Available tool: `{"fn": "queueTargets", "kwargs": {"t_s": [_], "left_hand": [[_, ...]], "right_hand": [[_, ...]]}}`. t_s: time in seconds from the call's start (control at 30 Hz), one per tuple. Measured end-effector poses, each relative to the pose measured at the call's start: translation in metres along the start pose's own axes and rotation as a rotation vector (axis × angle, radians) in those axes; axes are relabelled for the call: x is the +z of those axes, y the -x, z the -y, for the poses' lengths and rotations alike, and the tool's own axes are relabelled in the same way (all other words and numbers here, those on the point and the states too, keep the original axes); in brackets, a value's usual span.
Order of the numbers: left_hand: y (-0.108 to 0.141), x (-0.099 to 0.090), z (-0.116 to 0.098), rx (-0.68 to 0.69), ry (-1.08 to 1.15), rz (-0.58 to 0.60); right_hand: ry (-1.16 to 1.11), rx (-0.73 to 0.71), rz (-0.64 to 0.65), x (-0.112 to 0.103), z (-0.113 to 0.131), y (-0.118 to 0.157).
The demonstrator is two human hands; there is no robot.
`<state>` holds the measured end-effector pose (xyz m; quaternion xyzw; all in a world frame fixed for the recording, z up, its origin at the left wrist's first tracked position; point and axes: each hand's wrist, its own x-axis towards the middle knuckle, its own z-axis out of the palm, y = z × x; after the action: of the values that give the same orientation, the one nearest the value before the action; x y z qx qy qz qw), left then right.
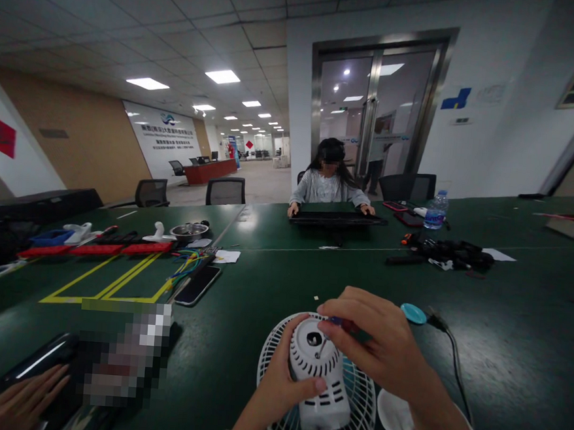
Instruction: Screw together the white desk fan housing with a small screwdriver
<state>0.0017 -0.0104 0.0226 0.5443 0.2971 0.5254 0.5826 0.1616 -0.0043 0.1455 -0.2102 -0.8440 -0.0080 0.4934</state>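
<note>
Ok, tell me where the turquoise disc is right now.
In the head view, the turquoise disc lies right of centre on the green table, between the right hand and the cord's black plug.

The motor housing (326,367) looks like smooth white plastic with a soft, low sheen, and the fan guard (363,405) appears to be the same pale plastic. Under them, the bench (239,342) has a smooth, dark green surface that shines dully beneath the lamps. The phone (198,286) shows glossy black glass; the bowl (189,230), polished metal; the bottle (436,212), clear plastic; the sheet (227,257), matt white paper.
</note>
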Motion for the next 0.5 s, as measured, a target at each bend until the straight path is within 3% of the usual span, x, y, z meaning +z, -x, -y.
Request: {"fn": "queueTargets", "kwargs": {"t_s": [0.3, 0.5], "left_hand": [[0.0004, 0.0008, 0.0017, 0.030, -0.019, -0.022], [0.0001, -0.0003, 0.0015, 0.025, -0.032, -0.021]], "right_hand": [[-0.072, 0.057, 0.136, -0.0053, -0.0006, 0.0053], [-0.115, 0.059, 0.124, -0.0093, -0.0011, 0.0056]]}}
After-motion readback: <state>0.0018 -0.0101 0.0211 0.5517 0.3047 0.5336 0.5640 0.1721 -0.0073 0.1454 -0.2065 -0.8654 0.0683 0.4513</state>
